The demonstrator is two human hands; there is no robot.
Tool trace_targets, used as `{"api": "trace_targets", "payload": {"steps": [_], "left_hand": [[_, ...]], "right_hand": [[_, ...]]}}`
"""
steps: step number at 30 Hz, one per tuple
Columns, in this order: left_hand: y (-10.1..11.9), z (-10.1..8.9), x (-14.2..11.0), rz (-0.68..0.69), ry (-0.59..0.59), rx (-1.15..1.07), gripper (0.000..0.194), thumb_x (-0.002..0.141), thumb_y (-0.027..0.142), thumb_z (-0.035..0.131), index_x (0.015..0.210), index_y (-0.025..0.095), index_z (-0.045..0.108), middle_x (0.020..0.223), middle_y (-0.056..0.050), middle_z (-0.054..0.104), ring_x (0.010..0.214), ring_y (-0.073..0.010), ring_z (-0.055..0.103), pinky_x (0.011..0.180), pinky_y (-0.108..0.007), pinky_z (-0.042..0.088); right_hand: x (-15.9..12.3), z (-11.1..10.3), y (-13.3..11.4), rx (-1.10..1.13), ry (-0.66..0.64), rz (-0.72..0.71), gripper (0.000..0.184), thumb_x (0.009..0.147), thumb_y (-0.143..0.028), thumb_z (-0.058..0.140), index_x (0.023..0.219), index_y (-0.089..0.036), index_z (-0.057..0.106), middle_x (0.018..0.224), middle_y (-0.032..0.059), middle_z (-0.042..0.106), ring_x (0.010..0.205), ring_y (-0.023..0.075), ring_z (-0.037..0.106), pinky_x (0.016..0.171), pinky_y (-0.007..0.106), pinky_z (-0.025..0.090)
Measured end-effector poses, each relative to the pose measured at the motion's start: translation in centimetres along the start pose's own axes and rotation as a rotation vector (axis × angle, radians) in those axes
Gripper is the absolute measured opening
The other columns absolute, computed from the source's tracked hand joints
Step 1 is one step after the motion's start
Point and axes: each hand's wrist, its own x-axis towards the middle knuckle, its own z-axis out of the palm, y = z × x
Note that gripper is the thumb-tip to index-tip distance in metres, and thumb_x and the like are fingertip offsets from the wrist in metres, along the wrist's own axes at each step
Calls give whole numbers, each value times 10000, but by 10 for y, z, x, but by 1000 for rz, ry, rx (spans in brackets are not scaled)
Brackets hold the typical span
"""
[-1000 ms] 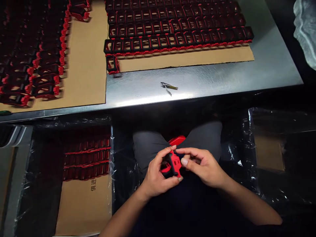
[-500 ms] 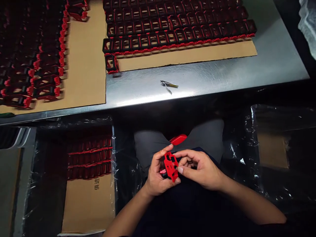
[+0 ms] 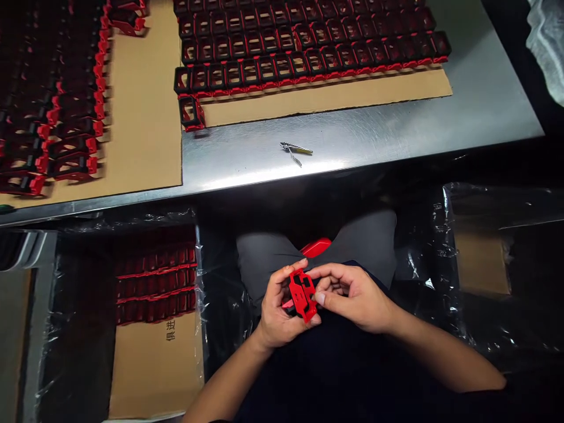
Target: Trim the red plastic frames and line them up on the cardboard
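While the left hand (image 3: 277,311) clamps a red-and-black plastic frame (image 3: 302,302), the right hand (image 3: 365,298) meets its edge with bent fingers.
The step in hand looks to be fingertip work on this one piece, red face showing between the hands; the next move seems to call for a firm left hold and a light right touch. Left thumb and fingers span the frame's ends; right forefinger and thumb stand apart, tips at its side, though whether they pinch anything cannot be told. Beyond the hands, a nail clipper (image 3: 298,148) lies on the metal tabletop (image 3: 374,138), with similar frames (image 3: 282,81) in rows farther off.
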Motion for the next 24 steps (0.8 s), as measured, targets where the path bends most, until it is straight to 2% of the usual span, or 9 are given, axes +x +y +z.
{"api": "trace_targets", "payload": {"steps": [6, 10, 16, 22, 24], "left_hand": [[-2, -1, 1, 8, -29, -1, 829, 727, 425, 849, 1424, 304, 417, 1397, -150, 588, 1273, -260, 602, 1004, -341, 530], [-4, -1, 0, -16, -42, 6, 836, 732, 425, 845, 1431, 295, 405, 1418, -172, 570, 1288, -281, 590, 1035, -393, 517], [-7, 0, -1, 14, -39, -40, 847, 735, 409, 847, 1446, 318, 396, 1452, -143, 550, 1303, -243, 580, 1052, -345, 500], [-11, -3, -1, 2, -38, -58, 868, 724, 421, 851, 1449, 337, 381, 1465, -149, 525, 1335, -298, 539, 1082, -457, 476], [-11, 0, -3, 2, -13, -71, 874, 713, 414, 860, 1442, 332, 384, 1458, -159, 523, 1312, -311, 556, 1048, -457, 502]], "right_hand": [[-1, -3, 5, 77, -15, 9, 304, 840, -262, 704, 1137, -202, 705, 774, -17, 673, 668, 92, 613, 670, 224, 505], [-2, -4, 5, 97, -20, 18, 296, 846, -261, 708, 1138, -212, 704, 764, -23, 662, 667, 90, 609, 677, 226, 505], [-2, -3, 8, 123, -23, -3, 295, 848, -277, 722, 1137, -221, 706, 772, -22, 662, 659, 86, 598, 663, 218, 496], [4, -2, 10, 137, -23, -18, 319, 846, -323, 742, 1143, -213, 705, 800, -10, 665, 683, 91, 611, 668, 210, 502], [5, -2, 10, 126, -44, -32, 330, 834, -352, 757, 1125, -204, 714, 782, -5, 667, 677, 101, 619, 668, 218, 514]]}}
